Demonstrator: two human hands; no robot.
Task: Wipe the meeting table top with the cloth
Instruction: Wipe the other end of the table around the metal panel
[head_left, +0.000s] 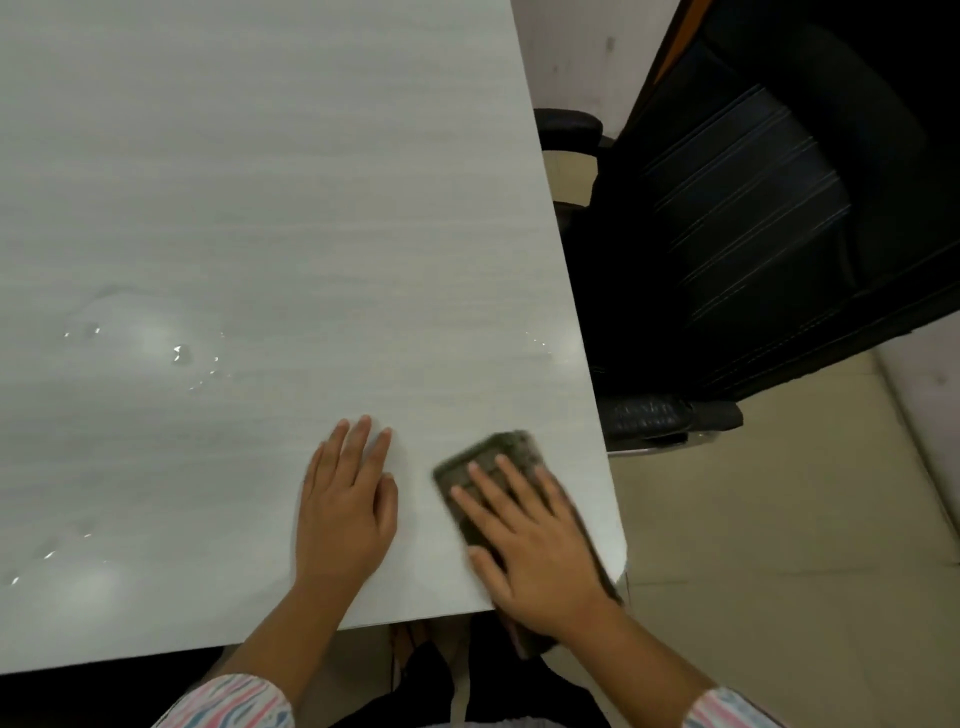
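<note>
Mid-wipe at near right corner: right hand (535, 561) flat, grip open, pressing cloth (498, 457) on bench (260, 208), left hand (348, 499) flat bracing; next likely sweep left toward water drops (182, 354).

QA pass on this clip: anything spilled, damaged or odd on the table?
Clear liquid on the table top: drops mid-left, more lower left, a few by the right edge. The cloth under the right hand touches none.
</note>
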